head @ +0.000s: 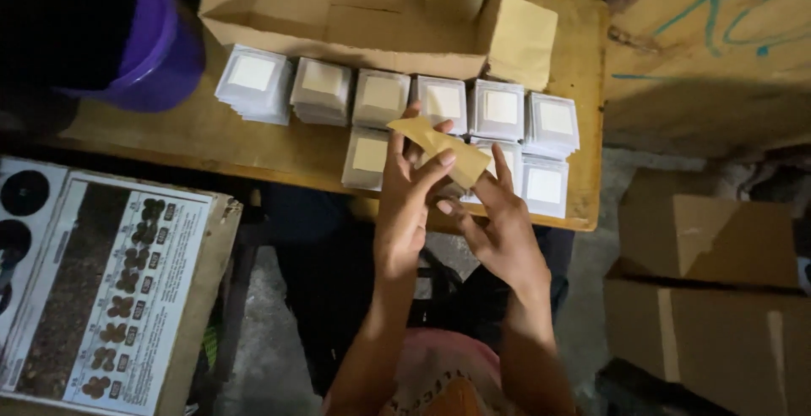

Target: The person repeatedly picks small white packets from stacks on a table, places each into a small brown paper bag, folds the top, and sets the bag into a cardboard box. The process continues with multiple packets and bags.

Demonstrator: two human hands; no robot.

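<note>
Both hands hold one small tan paper packet just above the near edge of a low wooden table. My left hand pinches its lower left side with thumb and fingers. My right hand grips it from below on the right. Behind the packet, several stacks of small white-framed envelopes stand in two rows on the table.
An open cardboard box sits at the table's back, with a purple tub at the left. A printed sheet with dark round pictures lies on a box at the lower left. Brown cartons stand at the right on the concrete floor.
</note>
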